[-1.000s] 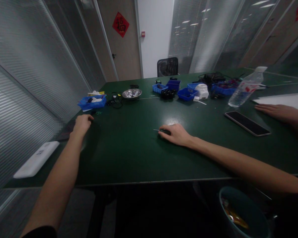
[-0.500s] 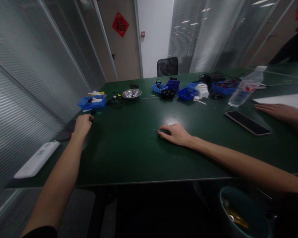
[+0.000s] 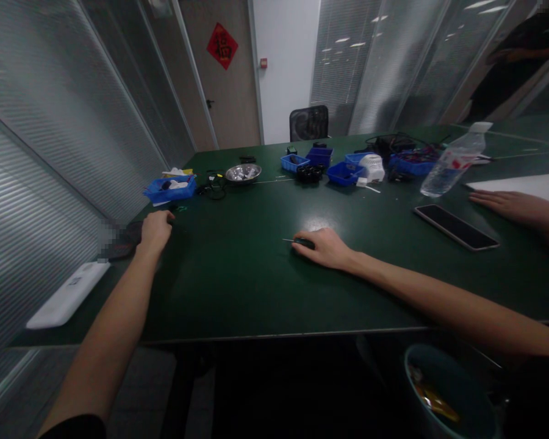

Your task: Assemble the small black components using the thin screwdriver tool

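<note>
My right hand (image 3: 324,247) rests on the green table (image 3: 238,292), its fingers closed around the dark handle of a small screwdriver (image 3: 304,242). The thin metal shaft points left. My left hand (image 3: 157,228) is at the table's left side with curled fingers; a small dark patch shows at the fingertips, but what they hold, if anything, is not clear. Beside that wrist lies a dark object (image 3: 125,241), partly hidden by the hand and a blurred patch. Just beyond my left hand stands a blue bin (image 3: 170,190) with packets and small parts.
A metal bowl (image 3: 243,174) and several blue bins stand farther back. On the right are a water bottle (image 3: 455,161), a phone (image 3: 456,227) and another person's hand (image 3: 521,207) beside a white sheet. A white box (image 3: 68,296) lies at left; a bin (image 3: 451,390) stands below the edge.
My left hand has shifted slightly right, showing more of the dark object beside it. My right hand has stayed in place. A person in the background at upper right has moved left.
</note>
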`<state>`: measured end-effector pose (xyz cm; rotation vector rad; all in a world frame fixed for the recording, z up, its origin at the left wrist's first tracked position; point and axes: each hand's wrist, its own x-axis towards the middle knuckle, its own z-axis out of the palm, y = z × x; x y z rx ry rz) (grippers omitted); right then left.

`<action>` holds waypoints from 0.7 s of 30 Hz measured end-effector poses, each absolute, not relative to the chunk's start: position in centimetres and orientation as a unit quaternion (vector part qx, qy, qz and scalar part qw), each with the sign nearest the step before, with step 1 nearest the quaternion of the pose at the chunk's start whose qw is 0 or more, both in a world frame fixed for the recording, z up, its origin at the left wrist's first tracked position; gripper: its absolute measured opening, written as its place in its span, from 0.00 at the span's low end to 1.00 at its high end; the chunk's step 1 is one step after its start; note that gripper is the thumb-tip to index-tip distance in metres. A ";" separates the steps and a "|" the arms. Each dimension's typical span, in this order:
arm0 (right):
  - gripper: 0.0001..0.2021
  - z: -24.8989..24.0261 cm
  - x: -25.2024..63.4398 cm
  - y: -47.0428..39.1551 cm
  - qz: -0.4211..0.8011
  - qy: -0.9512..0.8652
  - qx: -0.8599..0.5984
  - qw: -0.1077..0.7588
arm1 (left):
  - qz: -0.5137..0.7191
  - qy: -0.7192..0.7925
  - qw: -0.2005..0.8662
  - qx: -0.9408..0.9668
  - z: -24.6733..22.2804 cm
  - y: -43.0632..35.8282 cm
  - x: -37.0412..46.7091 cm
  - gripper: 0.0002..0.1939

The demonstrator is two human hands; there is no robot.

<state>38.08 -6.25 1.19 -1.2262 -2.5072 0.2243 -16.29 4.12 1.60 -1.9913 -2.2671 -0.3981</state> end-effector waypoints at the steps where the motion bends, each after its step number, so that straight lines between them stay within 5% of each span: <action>1: 0.23 1.2 38.1 -6.2 0.079 -0.882 -0.432 0.169 | -0.120 -0.747 0.054 -0.651 1.7 4.1 -16.3 0.24; 21: 0.23 1.3 38.1 -6.2 0.088 -0.884 -0.428 0.168 | -0.092 -0.753 0.076 -0.648 1.5 4.4 -16.6 0.20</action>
